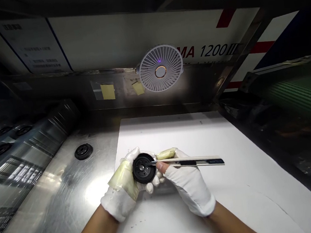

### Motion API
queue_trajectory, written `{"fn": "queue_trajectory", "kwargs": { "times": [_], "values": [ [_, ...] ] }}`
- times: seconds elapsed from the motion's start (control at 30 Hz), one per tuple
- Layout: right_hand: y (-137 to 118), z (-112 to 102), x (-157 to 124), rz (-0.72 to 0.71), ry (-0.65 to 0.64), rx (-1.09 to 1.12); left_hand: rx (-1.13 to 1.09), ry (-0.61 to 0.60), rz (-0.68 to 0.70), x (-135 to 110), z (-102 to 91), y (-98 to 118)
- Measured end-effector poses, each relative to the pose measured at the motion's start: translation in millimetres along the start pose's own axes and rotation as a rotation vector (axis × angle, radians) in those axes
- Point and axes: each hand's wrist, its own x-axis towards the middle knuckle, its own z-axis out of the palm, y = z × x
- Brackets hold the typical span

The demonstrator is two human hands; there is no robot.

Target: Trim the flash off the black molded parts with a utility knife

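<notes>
Black round part sits between the two hands, gripped at its edge by the left hand, its hubbed face turned up toward the camera. Gloved fingertips show under its lower right rim; which hand they belong to is hard to tell. The right hand, on the other side, pinches a slim cutter-like knife, bare thumb along its front end. The knife's long axis runs nearly level from right to left, its metal tip over the part's face just right of the hub; whether it touches cannot be told. The part lies directly left of the right hand, nearer the left.

Both gloves are white, knit-looking cloth; glossy, wrinkled yellowish film wraps part of the left one. The part looks matt and moulded, with a raised rim and small holes around a shinier centre. Beneath the hands spreads a smooth white sheet, lightly specked, over the brushed-metal worktop. Left of the sheet lies a similar ribbed black part. Beyond stands a round fan with radial slats.
</notes>
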Motion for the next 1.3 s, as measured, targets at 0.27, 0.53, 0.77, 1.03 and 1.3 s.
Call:
{"fn": "queue_trajectory", "kwargs": {
  "times": [0.27, 0.53, 0.77, 1.03, 1.3],
  "values": [
    [-0.6, 1.0, -2.8, 0.023, -0.039, 0.061, 0.014, -0.007, 0.002, 0.0, 4.0, -2.4],
    [-0.8, 1.5, -3.7, 0.031, -0.026, 0.043, -0.013, 0.015, -0.005, 1.2, -0.2, -5.2],
    [0.5, 1.0, -3.3, 0.026, -0.014, 0.017, -0.011, 0.011, 0.01, -0.7, 2.7, -4.6],
    [-0.8, 2.4, -3.0, 0.022, -0.018, 0.033, 0.011, -0.009, 0.051, -3.7, 5.0, -2.5],
    [-0.5, 2.7, -2.9, 0.031, -0.01, 0.008, 0.024, -0.015, 0.047, -0.8, 1.5, -5.9]
  ]
}}
